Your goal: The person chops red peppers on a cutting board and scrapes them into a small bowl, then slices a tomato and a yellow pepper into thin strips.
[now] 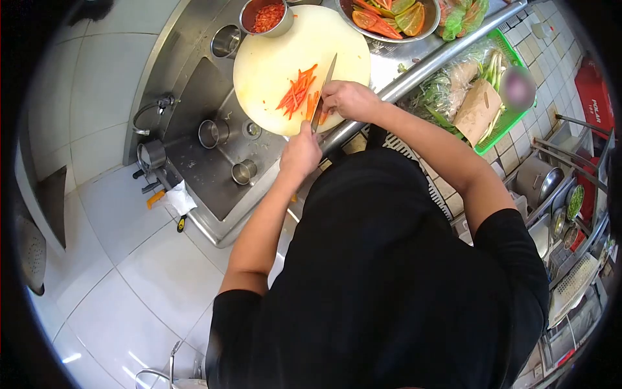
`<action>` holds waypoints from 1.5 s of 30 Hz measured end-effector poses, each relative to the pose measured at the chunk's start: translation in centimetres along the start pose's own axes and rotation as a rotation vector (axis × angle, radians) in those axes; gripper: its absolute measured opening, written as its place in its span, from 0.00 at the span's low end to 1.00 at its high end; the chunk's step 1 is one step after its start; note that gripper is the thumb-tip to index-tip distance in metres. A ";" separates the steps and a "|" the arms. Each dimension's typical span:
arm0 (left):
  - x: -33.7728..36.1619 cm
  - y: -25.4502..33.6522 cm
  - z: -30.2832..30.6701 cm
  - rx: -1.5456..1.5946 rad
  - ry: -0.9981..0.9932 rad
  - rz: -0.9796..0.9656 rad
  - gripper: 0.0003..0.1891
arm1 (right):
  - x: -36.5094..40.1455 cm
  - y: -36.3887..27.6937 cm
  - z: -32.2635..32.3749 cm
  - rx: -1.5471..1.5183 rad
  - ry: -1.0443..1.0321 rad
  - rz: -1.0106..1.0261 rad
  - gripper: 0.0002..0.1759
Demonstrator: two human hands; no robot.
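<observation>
The left hand [301, 153] is closed around the handle of the knife [329, 69], the right place to hold it; the blade, slim, rigid and shiny, should feel fairly light but could slip in a wet grip. The right hand [353, 102] has its fingers bent in beside the blade, over red pieces; whether they pinch or merely press, I cannot tell. Ahead of the left hand lie the red strips [298, 91], thin, glossy and loosely crossed, probably crisp, moist and slick, best gathered as a bunch with light fingers. Beneath all this is the round cutting board [265, 68], pale, matte and flat, likely heavy and stiff, to be lifted by its rim. Beyond the hands, a smooth steel cup [281, 27] holds fine red bits, and a wide metal bowl [424, 30] holds curved, waxy-looking pieces, red with green.
</observation>
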State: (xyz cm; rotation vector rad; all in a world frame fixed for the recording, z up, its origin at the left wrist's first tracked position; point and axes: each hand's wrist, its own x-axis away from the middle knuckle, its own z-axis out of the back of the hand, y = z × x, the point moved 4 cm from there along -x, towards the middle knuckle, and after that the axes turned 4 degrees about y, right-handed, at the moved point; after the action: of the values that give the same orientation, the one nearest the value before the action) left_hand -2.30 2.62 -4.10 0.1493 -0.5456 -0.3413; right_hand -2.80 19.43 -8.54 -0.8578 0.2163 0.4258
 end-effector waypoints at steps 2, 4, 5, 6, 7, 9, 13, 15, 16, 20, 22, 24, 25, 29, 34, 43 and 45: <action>-1.4 -0.5 -0.6 0.037 0.025 -0.044 0.13 | 0.2 -1.2 1.1 0.095 -0.011 -0.003 0.06; -2.6 0.4 1.0 0.018 0.011 -0.078 0.13 | -0.2 -1.1 1.7 0.211 -0.003 0.017 0.06; -2.3 0.6 1.5 0.022 0.023 -0.090 0.12 | 0.3 -0.8 1.0 0.216 0.000 -0.021 0.06; -1.9 0.8 1.8 0.023 0.026 -0.089 0.12 | 0.5 -0.7 0.9 0.223 0.003 -0.061 0.07; -1.1 1.0 1.9 -0.006 0.002 -0.082 0.12 | 0.8 -0.6 0.6 0.203 -0.019 -0.107 0.08; 0.1 1.0 2.1 -0.037 -0.024 -0.072 0.12 | 0.9 -0.7 0.6 0.202 -0.025 -0.112 0.08; 3.2 1.0 4.2 -0.090 -0.116 -0.018 0.13 | 0.8 -0.9 1.2 0.219 0.037 -0.011 0.08; 3.9 0.8 4.3 -0.128 -0.179 0.013 0.13 | 0.5 -0.7 1.3 0.231 0.017 0.000 0.08; 4.1 0.3 3.4 -0.126 -0.164 0.030 0.13 | 0.4 -0.7 1.1 0.239 -0.006 0.016 0.07; 0.6 0.7 -0.1 0.004 0.007 -0.020 0.13 | 0.2 -0.8 1.0 0.203 -0.016 -0.008 0.07; -0.3 1.2 0.8 0.002 -0.017 -0.023 0.14 | 0.3 -1.0 1.4 0.167 -0.079 -0.125 0.07; 0.3 1.6 3.2 -0.090 -0.090 -0.048 0.14 | 0.3 -0.7 1.4 0.191 -0.079 -0.086 0.07; 1.6 1.1 3.4 -0.085 -0.098 -0.035 0.14 | 0.3 -0.7 1.2 0.207 -0.070 -0.063 0.07; 1.5 -0.1 -1.0 -0.011 -0.032 0.034 0.12 | 1.0 -0.9 1.0 0.148 -0.028 -0.021 0.07; 0.5 2.0 2.2 -0.043 -0.006 -0.093 0.13 | 1.3 -0.8 1.1 0.190 -0.059 -0.124 0.10; 0.1 1.7 1.8 0.011 -0.029 -0.049 0.13 | 1.9 -1.2 0.9 0.191 0.093 -0.097 0.06; 2.7 1.6 3.3 -0.030 -0.136 -0.004 0.14 | 2.5 -1.4 0.4 0.216 0.108 -0.116 0.05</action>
State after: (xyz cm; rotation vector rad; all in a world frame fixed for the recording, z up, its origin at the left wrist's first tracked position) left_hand -1.42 3.01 0.35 0.0988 -0.6744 -0.3648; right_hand 0.11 19.63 -8.22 -0.6774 0.3049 0.2430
